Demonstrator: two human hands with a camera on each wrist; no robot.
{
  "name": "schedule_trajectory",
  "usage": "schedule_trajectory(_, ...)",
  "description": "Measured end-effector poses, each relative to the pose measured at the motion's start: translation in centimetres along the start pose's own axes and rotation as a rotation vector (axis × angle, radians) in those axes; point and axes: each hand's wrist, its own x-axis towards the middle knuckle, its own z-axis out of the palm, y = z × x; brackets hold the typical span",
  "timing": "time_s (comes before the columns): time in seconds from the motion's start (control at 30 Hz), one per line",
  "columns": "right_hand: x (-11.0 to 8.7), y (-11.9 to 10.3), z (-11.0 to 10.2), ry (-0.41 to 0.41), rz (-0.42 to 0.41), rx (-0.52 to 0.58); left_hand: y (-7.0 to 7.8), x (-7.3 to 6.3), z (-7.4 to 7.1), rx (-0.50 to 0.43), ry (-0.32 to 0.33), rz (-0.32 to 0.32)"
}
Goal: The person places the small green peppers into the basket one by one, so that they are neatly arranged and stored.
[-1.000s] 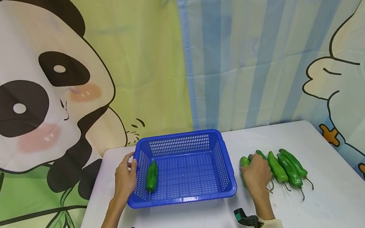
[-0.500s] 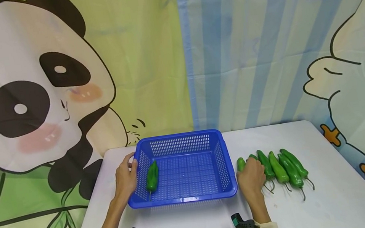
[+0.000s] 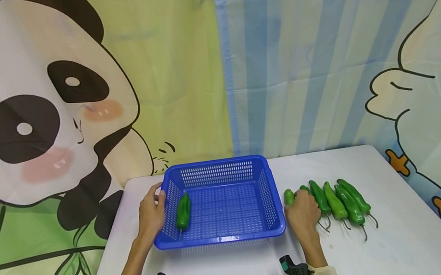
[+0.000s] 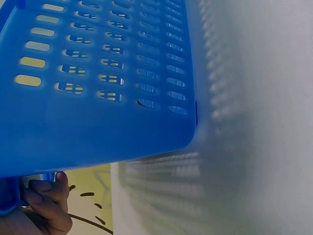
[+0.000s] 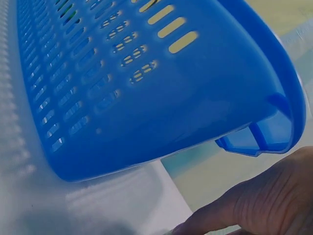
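Note:
A blue plastic basket (image 3: 224, 238) with slotted walls sits on the white table. My left hand (image 3: 151, 215) grips its left rim; in the left wrist view the fingers (image 4: 51, 203) curl at that rim. One green pepper (image 3: 183, 212) lies inside along the left wall, stem toward me. Just right of the basket, my right hand (image 3: 303, 212) has curled fingers around another green pepper (image 3: 288, 197), whose upper end shows past the knuckles. In the right wrist view the thumb (image 5: 220, 210) is below the basket's rim, and the held pepper is out of sight.
Several green peppers (image 3: 336, 201) lie in a row right of my right hand, stems toward me; one pepper (image 3: 305, 188) is mostly hidden behind that hand. A cartoon-printed curtain (image 3: 179, 78) hangs behind the table (image 3: 402, 243).
My right hand has shifted a little left toward the basket, and the leftmost pepper moved with it. The left hand and basket have stayed in place.

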Motion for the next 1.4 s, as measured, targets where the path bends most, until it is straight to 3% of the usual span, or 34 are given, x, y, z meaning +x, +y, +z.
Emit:
schedule_trajectory(0.3, 0.4, 0.1, 0.1, 0.053, 0.012, 0.076, -0.1, 0.0, -0.1, 0.01, 0.002, 0.005)
schedule_trajectory(0.47, 0.6, 0.2, -0.5, 0.042, 0.03, 0.128, 0.1, -0.1, -0.1, 0.017, -0.003, 0.004)
schedule_trajectory(0.77, 0.5, -0.3, -1.9, 0.044, 0.098, 0.268, 0.2, 0.0, -0.3, 0.009, -0.007, 0.001)
schedule_trajectory(1.0, 0.8, -0.1, -3.0, 0.011, 0.202, 0.341, -0.2, -0.2, -0.2, 0.018, -0.009, -0.014)
schedule_trajectory(1.4, 1.2, -0.4, -4.3, -0.009, 0.293, 0.528, 0.0, 0.1, -0.1, 0.002, -0.007, 0.008)
